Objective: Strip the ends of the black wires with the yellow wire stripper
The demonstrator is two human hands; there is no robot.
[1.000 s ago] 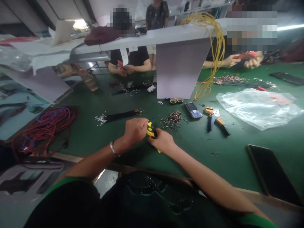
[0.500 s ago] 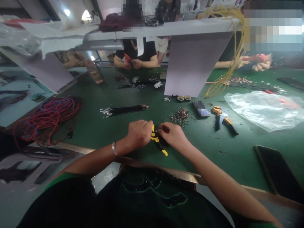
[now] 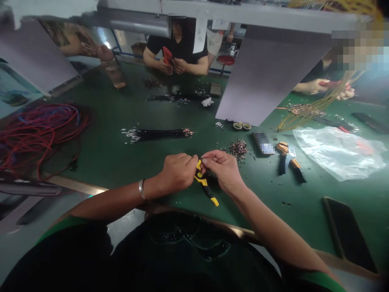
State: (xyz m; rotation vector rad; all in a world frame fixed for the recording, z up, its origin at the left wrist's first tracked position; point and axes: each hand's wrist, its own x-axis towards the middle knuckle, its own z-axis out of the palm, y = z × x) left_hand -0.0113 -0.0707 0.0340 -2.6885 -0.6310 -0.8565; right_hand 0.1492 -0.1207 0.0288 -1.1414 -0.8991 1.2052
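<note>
My left hand (image 3: 180,172) is closed in a fist against the left side of yellow-and-black pliers (image 3: 208,191). What its fingers hold is hidden. One handle of the pliers points down toward my body; the left side of the tool is covered by the fist. My right hand (image 3: 223,168) pinches what looks like a thin dark wire (image 3: 204,157) just above the jaws, its fingertips almost meeting my left thumb. Beyond lies a bundle of black wires (image 3: 161,134) with silvery and copper-coloured ends. A pile of small copper-coloured pieces (image 3: 238,149) sits near my right hand.
Orange-and-black pliers (image 3: 291,158), a clear plastic bag (image 3: 337,150) and a dark phone (image 3: 349,231) lie to the right. Red and blue cable (image 3: 42,134) is coiled at left. Two small round tins (image 3: 242,126) stand by a white panel (image 3: 270,77). A co-worker (image 3: 176,52) sits opposite.
The camera view has tilted down and shifted. My right hand has come closer to my left, and its fingertips now meet in a pinch above the pliers.
</note>
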